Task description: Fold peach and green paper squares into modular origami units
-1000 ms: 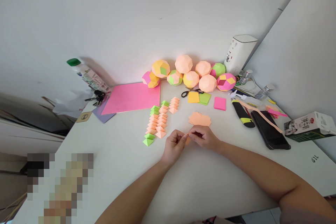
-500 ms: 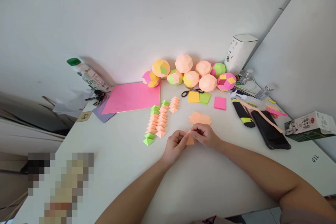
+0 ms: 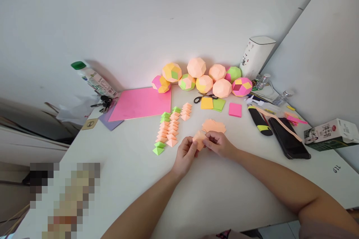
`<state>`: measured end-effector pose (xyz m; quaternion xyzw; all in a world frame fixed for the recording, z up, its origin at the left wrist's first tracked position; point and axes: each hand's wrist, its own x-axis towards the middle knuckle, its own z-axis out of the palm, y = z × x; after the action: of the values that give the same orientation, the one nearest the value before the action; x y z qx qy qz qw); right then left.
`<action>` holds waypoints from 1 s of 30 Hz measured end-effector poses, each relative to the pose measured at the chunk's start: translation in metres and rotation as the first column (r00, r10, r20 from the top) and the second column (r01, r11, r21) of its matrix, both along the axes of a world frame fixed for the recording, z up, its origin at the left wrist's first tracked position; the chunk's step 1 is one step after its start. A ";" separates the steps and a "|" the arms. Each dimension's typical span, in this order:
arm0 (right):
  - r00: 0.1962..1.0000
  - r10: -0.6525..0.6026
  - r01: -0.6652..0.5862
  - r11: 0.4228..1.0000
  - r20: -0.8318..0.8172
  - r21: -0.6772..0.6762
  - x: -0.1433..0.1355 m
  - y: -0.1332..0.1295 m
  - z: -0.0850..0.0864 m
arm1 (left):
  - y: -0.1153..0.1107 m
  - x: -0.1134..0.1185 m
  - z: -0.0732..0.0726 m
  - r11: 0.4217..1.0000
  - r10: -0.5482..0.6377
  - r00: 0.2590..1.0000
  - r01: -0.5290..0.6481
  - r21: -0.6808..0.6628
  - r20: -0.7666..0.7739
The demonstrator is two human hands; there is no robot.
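Note:
Between my hands is a peach paper square (image 3: 199, 140), held with its corners up and down and showing creases. My left hand (image 3: 186, 153) pinches its left edge, thumb in front. From the other side my right hand (image 3: 220, 143) grips the right edge between thumb and fingers. Just behind lies a fanned stack of peach paper squares (image 3: 213, 125) on the white table (image 3: 134, 190). To the left run rows of folded peach paper pieces (image 3: 172, 140), overlapping one another, with several green folded pieces (image 3: 158, 151) at the row ends.
Several faceted paper balls (image 3: 222, 88) sit against the wall. Before them are scissors (image 3: 198, 99) and yellow (image 3: 206, 103), green (image 3: 219, 105) and pink paper squares (image 3: 235, 109). A phone (image 3: 288, 140), a cutter (image 3: 259, 120) and a carton (image 3: 328, 134) stand right; a pink sheet (image 3: 143, 104) lies left.
The peach paper between my hands has turned and opened out, from a folded shape pointing down to a creased square facing me. My fingers have shifted to its left and right edges.

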<state>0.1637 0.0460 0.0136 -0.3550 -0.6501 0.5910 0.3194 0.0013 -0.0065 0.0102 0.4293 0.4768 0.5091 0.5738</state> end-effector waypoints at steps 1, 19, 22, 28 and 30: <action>1.000 0.010 -0.010 1.000 0.010 0.004 0.000 0.000 0.000 | 0.000 0.000 -0.001 1.000 0.010 1.000 -0.010 0.002 -0.009; 0.994 -0.089 0.082 0.990 -0.056 -0.114 0.000 0.003 -0.005 | 0.003 0.001 -0.001 1.000 -0.024 0.998 0.024 0.001 0.063; 0.995 -0.088 0.082 0.991 -0.056 -0.108 0.000 0.003 -0.005 | 0.002 0.002 0.000 1.000 -0.026 0.999 0.025 0.016 0.037; 0.998 -0.063 0.062 0.995 -0.025 -0.073 0.002 0.004 -0.008 | 0.001 0.001 0.000 0.996 -0.049 0.999 0.049 0.073 -0.002; 0.999 -0.048 0.047 0.997 -0.017 -0.055 0.002 0.004 -0.008 | 0.001 0.001 -0.001 0.997 -0.057 0.998 0.058 0.059 -0.019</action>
<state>0.1662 0.0500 0.0052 -0.3736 -0.6220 0.6040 0.3297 0.0018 -0.0054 0.0092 0.4641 0.4539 0.5026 0.5710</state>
